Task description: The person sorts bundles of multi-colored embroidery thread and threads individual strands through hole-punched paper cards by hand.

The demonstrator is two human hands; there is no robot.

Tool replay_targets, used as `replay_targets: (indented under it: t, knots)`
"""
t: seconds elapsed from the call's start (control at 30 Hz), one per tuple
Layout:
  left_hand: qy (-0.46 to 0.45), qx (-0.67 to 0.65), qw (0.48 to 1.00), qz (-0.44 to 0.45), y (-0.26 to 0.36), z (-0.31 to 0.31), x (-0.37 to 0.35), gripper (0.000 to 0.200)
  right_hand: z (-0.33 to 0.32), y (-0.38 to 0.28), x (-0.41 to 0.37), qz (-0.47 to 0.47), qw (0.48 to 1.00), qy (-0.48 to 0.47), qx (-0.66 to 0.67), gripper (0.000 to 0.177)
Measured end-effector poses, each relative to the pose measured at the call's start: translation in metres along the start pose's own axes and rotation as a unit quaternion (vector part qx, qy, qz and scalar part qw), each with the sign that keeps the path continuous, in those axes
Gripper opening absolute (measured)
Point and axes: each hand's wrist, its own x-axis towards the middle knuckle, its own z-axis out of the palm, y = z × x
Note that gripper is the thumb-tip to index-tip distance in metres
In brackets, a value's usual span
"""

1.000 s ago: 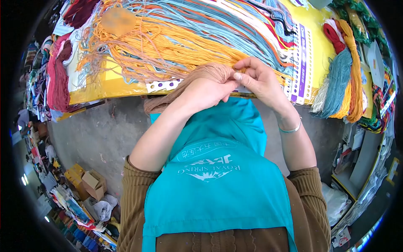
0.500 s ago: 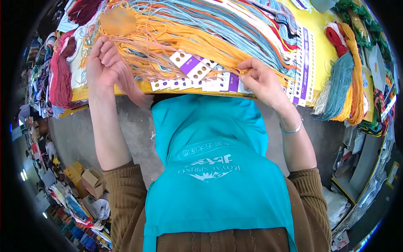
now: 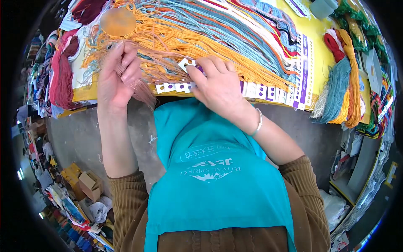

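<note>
My left hand is closed round a bundle of pink embroidery thread, whose loose end hangs over the table's front edge. Pink strands run from this hand to the right across the orange threads. At the middle of the front edge, my right hand grips a white and purple punched thread card; its palm side and part of the card are hidden. Beneath it, a row of similar punched cards lies along the edge, with orange, blue, white and red threads stretching away from them.
On the right, skeins of red, teal and orange thread hang over the yellow table. A long punched strip lies beside the threads. Pink skeins hang at the left. A container stands at the back right.
My right hand has left the orange threads and moved left onto the punched card. My left hand has shifted slightly right and down with the pink thread.
</note>
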Motion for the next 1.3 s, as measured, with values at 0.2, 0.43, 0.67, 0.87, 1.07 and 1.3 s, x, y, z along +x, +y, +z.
replay_targets:
  t: [0.2, 0.43, 0.67, 0.87, 1.07, 1.3]
  knots:
    - [0.063, 0.019, 0.997, 0.042, 0.014, -0.025, -0.003, 0.021, -0.021, 0.016, -0.016, -0.056, 0.996, 0.069, -0.024, 0.025]
    - [-0.124, -0.222, 0.964, -0.075, -0.021, -0.045, 0.022, 0.021, -0.050, 0.036, -0.064, -0.025, 0.994, 0.058, -0.093, 0.024]
    - [-0.036, -0.275, 0.959, -0.058, -0.016, -0.052, 0.036, 0.022, -0.038, 0.038, -0.073, 0.015, 0.995, 0.082, -0.054, 0.025]
    - [0.001, -0.152, 0.988, 0.039, 0.045, -0.117, 0.052, 0.023, -0.040, 0.042, -0.090, 0.062, 0.994, 0.071, -0.053, 0.026]
    - [0.248, 0.329, 0.910, 0.050, 0.080, -0.103, 0.080, 0.028, -0.040, 0.039, -0.089, 0.078, 0.994, 0.074, -0.035, 0.027]
    - [0.014, 0.019, 0.997, 0.073, 0.048, -0.123, 0.015, 0.048, -0.065, 0.039, -0.100, 0.149, 0.985, 0.042, -0.078, 0.033]
